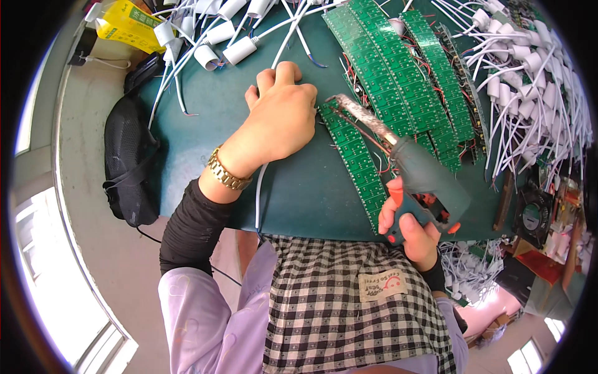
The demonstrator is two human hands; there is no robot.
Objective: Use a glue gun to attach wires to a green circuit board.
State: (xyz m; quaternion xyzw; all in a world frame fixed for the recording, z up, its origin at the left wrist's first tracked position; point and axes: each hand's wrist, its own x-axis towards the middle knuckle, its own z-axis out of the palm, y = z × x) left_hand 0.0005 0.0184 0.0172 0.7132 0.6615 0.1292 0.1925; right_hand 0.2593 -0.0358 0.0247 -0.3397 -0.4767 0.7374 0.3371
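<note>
My right hand (418, 240) is wrapped round the handle of a dark grey soldering gun (430, 177) with red parts. Its metal tip points up and left, beside the top end of a narrow green circuit board strip (356, 163) lying on the table. Back of the hand up, my left hand (280, 115) has its fingers curled round a white cable (259, 193). That cable runs beneath the palm and down over the table's front edge; the gripping fingertips are hidden.
Green circuit board panels (386, 68) are stacked at the back right. White lamp sockets (240, 50) with cables lie at the back left, and more sockets (529, 81) pile up on the far right. A black mesh bag (128, 156) rests at the left edge of the green table (199, 149).
</note>
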